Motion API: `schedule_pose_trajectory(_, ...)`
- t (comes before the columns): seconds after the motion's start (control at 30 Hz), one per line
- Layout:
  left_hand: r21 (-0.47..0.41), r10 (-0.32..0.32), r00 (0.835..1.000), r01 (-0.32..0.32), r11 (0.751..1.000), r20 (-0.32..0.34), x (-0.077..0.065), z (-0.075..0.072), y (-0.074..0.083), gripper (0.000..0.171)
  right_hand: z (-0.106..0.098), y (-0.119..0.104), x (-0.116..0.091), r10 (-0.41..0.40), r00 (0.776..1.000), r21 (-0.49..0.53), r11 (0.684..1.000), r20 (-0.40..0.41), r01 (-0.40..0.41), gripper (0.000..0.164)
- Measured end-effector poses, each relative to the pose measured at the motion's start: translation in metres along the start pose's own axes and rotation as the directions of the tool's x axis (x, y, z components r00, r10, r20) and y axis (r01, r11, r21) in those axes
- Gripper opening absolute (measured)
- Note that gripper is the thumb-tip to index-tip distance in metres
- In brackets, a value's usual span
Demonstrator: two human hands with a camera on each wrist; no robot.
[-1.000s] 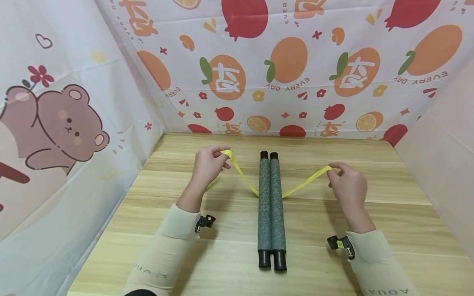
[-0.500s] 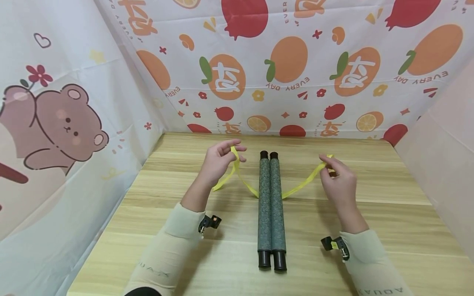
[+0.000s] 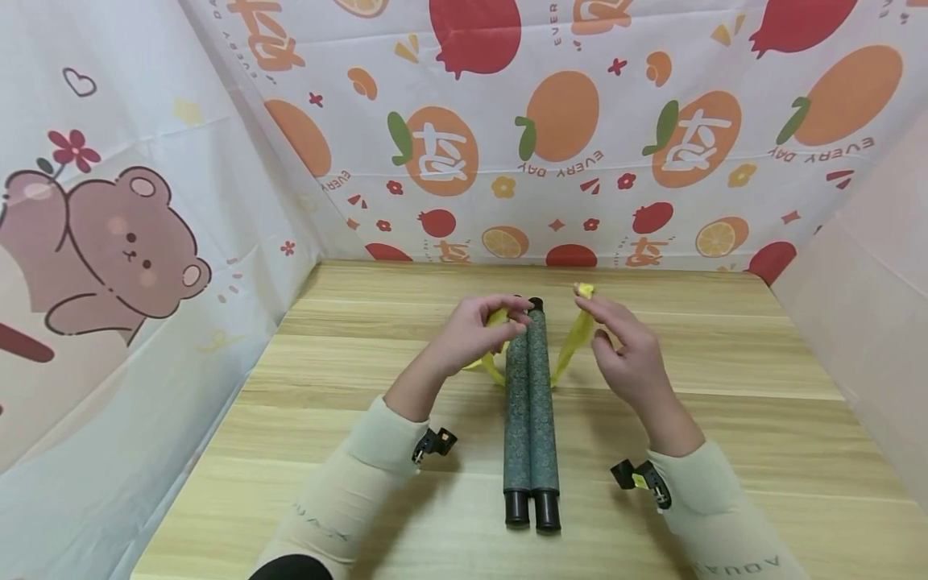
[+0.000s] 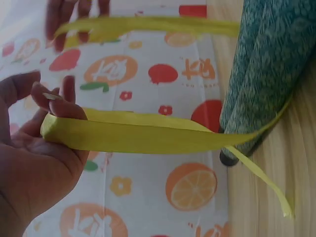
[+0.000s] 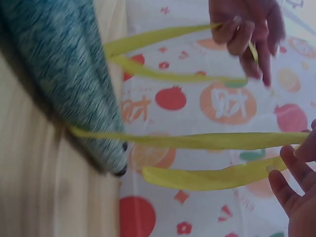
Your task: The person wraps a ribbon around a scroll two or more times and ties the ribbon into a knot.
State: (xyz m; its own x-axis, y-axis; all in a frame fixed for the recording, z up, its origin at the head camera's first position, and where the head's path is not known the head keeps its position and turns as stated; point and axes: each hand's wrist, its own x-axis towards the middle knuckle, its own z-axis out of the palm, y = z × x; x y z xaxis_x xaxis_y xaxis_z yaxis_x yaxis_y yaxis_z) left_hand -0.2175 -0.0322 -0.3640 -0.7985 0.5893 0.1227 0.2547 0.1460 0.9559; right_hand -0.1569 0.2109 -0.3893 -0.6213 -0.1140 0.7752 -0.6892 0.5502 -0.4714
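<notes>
A scroll with two green patterned rolls (image 3: 531, 419) and black end knobs lies lengthwise on the wooden table. A yellow ribbon (image 3: 576, 342) passes underneath it and rises on both sides. My left hand (image 3: 474, 334) holds one length, its fingers overlapping the scroll's far part in the head view. In the left wrist view that ribbon (image 4: 148, 137) bends over the curled fingers, and a loose end hangs near the scroll (image 4: 266, 74). Right of the scroll, my right hand (image 3: 629, 350) holds the other length up at its fingertips. Its ribbon (image 5: 212, 140) folds back with a free tail.
The pale wooden table (image 3: 290, 451) extends around the scroll. A fruit-print cloth (image 3: 565, 193) hangs along its back edge, and a bear-print cloth (image 3: 130, 242) hangs at the left. Small cameras, such as the left one (image 3: 433, 443), sit on both wrists.
Both hands have moved inward toward the scroll, bringing the ribbon lengths closer together. The left hand now overlaps the scroll's far part. The scroll has stayed in place.
</notes>
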Motion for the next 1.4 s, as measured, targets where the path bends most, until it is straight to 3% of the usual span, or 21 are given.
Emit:
schedule_pose_trajectory(0.17,0.1,0.079,0.988,-0.093,0.991,0.131,0.001,0.015,0.003,0.035,0.01,-0.014,0.008,-0.06,0.996,0.063,0.996,0.069,0.056,0.056)
schedule_pose_trajectory(0.27,0.133,0.109,0.979,-0.132,0.982,0.17,0.002,0.024,0.007,0.04,0.015,-0.021,0.011,-0.066,0.992,0.13,0.99,0.107,0.052,0.057)
schedule_pose_trajectory(0.33,0.155,0.112,0.98,-0.138,0.978,0.164,0.003,0.028,0.009,0.04,0.018,-0.025,0.011,-0.057,0.991,0.167,0.985,0.123,0.036,0.057)
schedule_pose_trajectory(0.6,0.065,0.076,0.992,-0.083,0.994,0.098,0.005,0.036,0.01,0.059,0.017,-0.031,0.014,0.003,0.989,0.263,0.964,0.148,-0.043,0.058)
schedule_pose_trajectory(0.73,0.089,0.085,0.991,-0.094,0.992,0.102,0.005,0.037,0.01,0.032,0.015,-0.032,0.016,0.037,0.981,0.311,0.946,0.192,-0.096,0.053)
schedule_pose_trajectory(0.83,0.049,0.096,0.989,-0.102,0.994,0.117,0.004,0.038,0.011,0.019,0.014,-0.031,0.016,0.129,0.957,0.355,0.909,0.26,-0.218,0.048)
schedule_pose_trajectory(0.93,-0.03,0.102,0.988,-0.099,0.995,0.119,0.003,0.037,0.013,0.027,0.014,-0.028,0.016,0.231,0.917,0.361,0.866,0.324,-0.346,0.045)
schedule_pose_trajectory(1.0,-0.076,0.112,0.987,-0.104,0.992,0.112,0.002,0.036,0.014,0.03,0.015,-0.024,0.015,0.271,0.9,0.345,0.855,0.342,-0.388,0.043)
schedule_pose_trajectory(1.23,-0.158,0.11,0.992,-0.098,0.983,0.067,0.002,0.03,0.013,0.035,0.016,-0.013,0.011,0.366,0.89,0.271,0.858,0.272,-0.436,0.032)
schedule_pose_trajectory(1.4,-0.175,0.049,0.998,-0.053,0.983,-0.03,0.004,0.026,0.012,0.035,0.014,-0.01,0.009,0.43,0.874,0.234,0.847,0.228,-0.478,0.02)
